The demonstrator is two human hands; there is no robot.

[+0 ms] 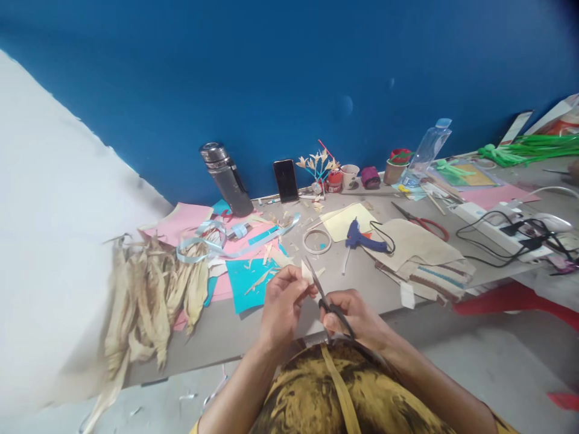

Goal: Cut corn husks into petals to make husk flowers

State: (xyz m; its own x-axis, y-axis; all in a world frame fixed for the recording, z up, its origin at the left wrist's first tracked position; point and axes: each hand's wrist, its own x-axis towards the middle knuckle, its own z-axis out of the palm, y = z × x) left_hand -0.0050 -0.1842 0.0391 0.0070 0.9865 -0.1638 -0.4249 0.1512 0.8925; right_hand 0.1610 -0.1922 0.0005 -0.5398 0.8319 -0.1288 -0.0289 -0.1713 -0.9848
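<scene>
My left hand point(284, 301) pinches a small pale piece of dried husk point(306, 275) between thumb and fingers, just above the table's near edge. My right hand point(350, 313) is closed around the dark handles of a pair of scissors point(319, 286). The scissor blades point up and away, right against the pale piece; whether they are cutting into it I cannot tell. A blue sheet point(246, 286) with husk scraps on it lies left of my left hand. Beyond my hands are a white ring point(316, 242) and a blue glue gun point(362, 236).
Dried husks point(149, 295) hang over the table's left edge. Along the blue wall stand a thermos point(228, 181), a phone point(286, 181), husk flowers point(319, 166) and a tilted plastic bottle point(427, 154). Red-handled scissors point(425, 224), a cloth bag point(416, 256) and a power strip point(493, 232) with cables lie right.
</scene>
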